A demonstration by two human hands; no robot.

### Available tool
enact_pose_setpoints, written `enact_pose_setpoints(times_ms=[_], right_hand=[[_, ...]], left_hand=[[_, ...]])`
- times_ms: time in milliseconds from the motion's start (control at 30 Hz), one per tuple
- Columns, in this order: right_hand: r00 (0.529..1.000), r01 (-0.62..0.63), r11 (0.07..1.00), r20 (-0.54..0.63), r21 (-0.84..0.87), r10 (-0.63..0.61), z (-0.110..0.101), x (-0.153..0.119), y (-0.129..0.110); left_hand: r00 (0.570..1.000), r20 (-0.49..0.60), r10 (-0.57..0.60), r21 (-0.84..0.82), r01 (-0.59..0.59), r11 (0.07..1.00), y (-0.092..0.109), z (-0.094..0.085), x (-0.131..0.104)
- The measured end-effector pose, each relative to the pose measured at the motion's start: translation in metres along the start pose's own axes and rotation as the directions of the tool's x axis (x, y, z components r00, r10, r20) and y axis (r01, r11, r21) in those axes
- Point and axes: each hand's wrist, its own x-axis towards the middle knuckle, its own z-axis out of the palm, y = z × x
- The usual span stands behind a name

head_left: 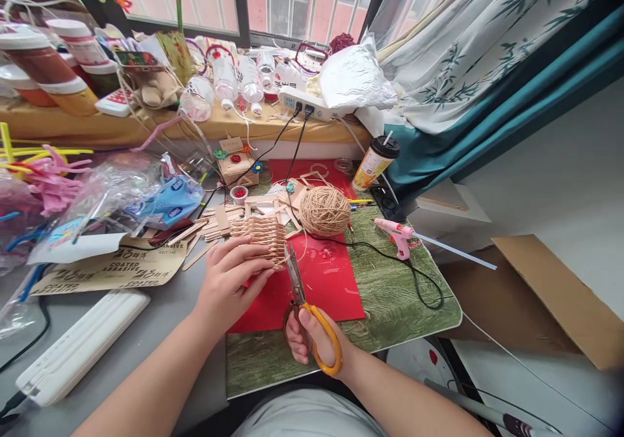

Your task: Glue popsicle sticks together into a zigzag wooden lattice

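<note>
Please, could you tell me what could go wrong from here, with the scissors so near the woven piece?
1. The scissors in the right hand point at the edge of the woven piece; a careless cut might sever a strand.
2. The left hand lies on that piece, close to the blades, so a slip could nick a finger.
3. The pink glue gun lies near the green board's edge; a bump might knock it off.

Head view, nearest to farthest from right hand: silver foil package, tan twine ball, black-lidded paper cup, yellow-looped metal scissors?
1. Scissors: in right hand.
2. Twine ball: ahead.
3. Paper cup: ahead, right.
4. Foil package: farthest back.
</note>
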Motion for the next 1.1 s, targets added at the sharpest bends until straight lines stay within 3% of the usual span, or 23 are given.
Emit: enact_pose_setpoints(times_ms=[600, 933, 1100], right_hand=[[0.999, -0.010, 0.983, -0.032, -0.183, 0.004, 0.000, -0.014, 0.003], [0.966, -0.056, 0.883, -0.250, -0.466, -0.071, 0.005, -0.015, 0.001], [0.951, -0.043, 0.878, -0.289, -0.476, -0.111, 0.007, -0.011, 0.006]], left_hand=[[0.999, 0.017, -0.041, 0.005, 0.041, 0.999, -0.003, 0.000, -0.001], [1.000, 0.006, -0.026, 0.019, 0.026, 0.999, 0.003, 0.000, -0.002], [0.999, 0.009, -0.035, 0.021, 0.035, 0.999, 0.004, 0.000, -0.003]])
